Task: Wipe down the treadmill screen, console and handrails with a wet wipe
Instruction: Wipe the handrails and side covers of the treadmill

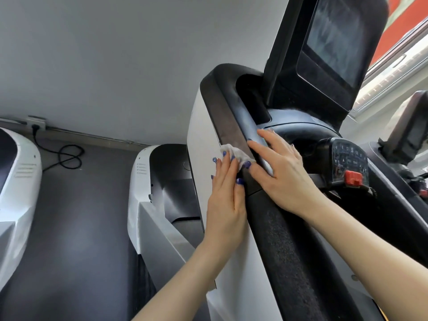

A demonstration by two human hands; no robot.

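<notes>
Wet wipe [234, 155] is bunched against the outer face of the left handrail [234, 126], at the seam where the dark rail meets the white side panel [203, 144]; left hand [225, 200] lies flat along that panel, fingers straight and close together, fingertips [223, 156] pressing on the wipe's lower edge; right hand [282, 172] is draped over the rail's top from the console side, fingers straight and slightly spread, its lower fingers reaching over the edge and touching the wipe, whether they pinch it cannot be told; the wipe thus sits between the two hands' fingertips, just up-rail of both, left hand nearer to it; rail's long axis runs diagonally, from the curved corner near the screen [335, 40] at upper left down toward the textured foam grip [289, 251] at lower right; likely next stroke follows that axis, so the wipe has to slide along the rail, not across; the glossy stretch up-rail to the corner looks smeared; foam grip below the hands shows no sign either way; console keypad [349, 161] with its red stop clip [353, 178] lies to the right of the right hand, apart from the wipe; screen shows streaks, judged partly wiped, not certain.
</notes>
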